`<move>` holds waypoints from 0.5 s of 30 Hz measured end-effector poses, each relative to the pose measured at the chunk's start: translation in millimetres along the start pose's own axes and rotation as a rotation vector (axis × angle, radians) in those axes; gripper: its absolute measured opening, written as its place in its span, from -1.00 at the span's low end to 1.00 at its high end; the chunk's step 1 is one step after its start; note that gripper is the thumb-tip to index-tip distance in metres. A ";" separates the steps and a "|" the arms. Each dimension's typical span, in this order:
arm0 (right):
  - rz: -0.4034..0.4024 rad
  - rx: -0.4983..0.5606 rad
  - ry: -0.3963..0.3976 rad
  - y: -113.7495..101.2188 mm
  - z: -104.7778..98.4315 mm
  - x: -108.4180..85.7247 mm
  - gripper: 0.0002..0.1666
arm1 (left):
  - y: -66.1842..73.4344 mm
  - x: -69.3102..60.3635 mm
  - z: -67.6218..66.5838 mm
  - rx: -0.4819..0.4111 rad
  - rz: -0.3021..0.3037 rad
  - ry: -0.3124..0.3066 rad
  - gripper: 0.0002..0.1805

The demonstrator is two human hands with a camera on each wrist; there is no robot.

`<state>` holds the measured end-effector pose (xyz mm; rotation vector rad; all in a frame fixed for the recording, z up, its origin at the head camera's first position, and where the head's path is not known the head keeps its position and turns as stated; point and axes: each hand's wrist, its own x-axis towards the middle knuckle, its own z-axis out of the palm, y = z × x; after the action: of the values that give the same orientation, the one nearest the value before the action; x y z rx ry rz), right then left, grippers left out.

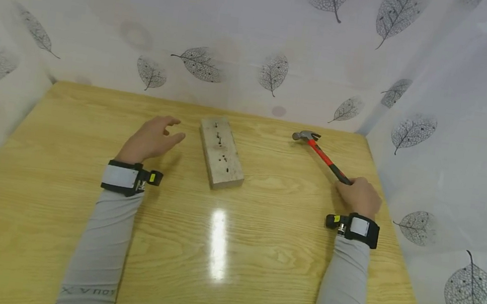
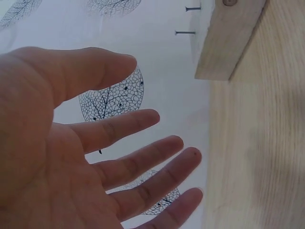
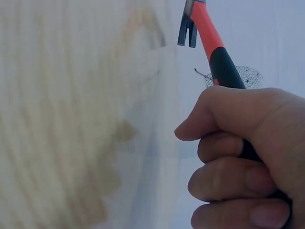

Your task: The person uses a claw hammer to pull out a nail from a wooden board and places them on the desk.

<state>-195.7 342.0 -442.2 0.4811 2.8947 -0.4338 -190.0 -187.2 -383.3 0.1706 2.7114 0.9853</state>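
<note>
A claw hammer (image 1: 322, 154) with a red and black handle is in my right hand (image 1: 362, 197), its head pointing away from me to the far left. In the right wrist view my fingers (image 3: 224, 181) are curled round the black part of the handle. My left hand (image 1: 149, 139) hovers left of a wooden block (image 1: 221, 153), apart from it. Its fingers (image 2: 138, 162) are spread and hold nothing in the left wrist view. Several nails (image 1: 219, 140) stand up from the far half of the block's top; dark spots mark its near half.
The block and hammer are over a light wood-grain table (image 1: 258, 255). White sheeting (image 1: 239, 35) with a leaf print rises behind the table and along both sides. A bright light reflection (image 1: 217, 245) lies on the tabletop in front of the block.
</note>
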 end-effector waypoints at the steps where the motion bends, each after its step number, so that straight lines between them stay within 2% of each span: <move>1: 0.002 0.003 0.009 -2.8 -1.3 -1.7 -0.47 | 0.9 -0.3 0.5 0.003 0.010 0.016 -0.31; 5: -0.073 -0.002 0.024 -20.2 -10.6 -10.9 -0.50 | 7.6 0.4 7.5 0.057 0.097 0.076 -0.35; 9: -0.178 -0.029 0.059 -52.1 -20.3 -26.1 -0.53 | 25.5 3.6 22.7 0.139 0.226 0.147 -0.33; 15: -0.314 -0.059 0.142 -113.2 -11.6 -52.1 -0.61 | 64.2 3.6 50.7 0.268 0.528 0.328 -0.26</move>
<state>-187.0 228.1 -391.1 0.0473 3.1207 -0.3690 -178.1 -106.2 -380.2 0.8840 3.1748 0.8166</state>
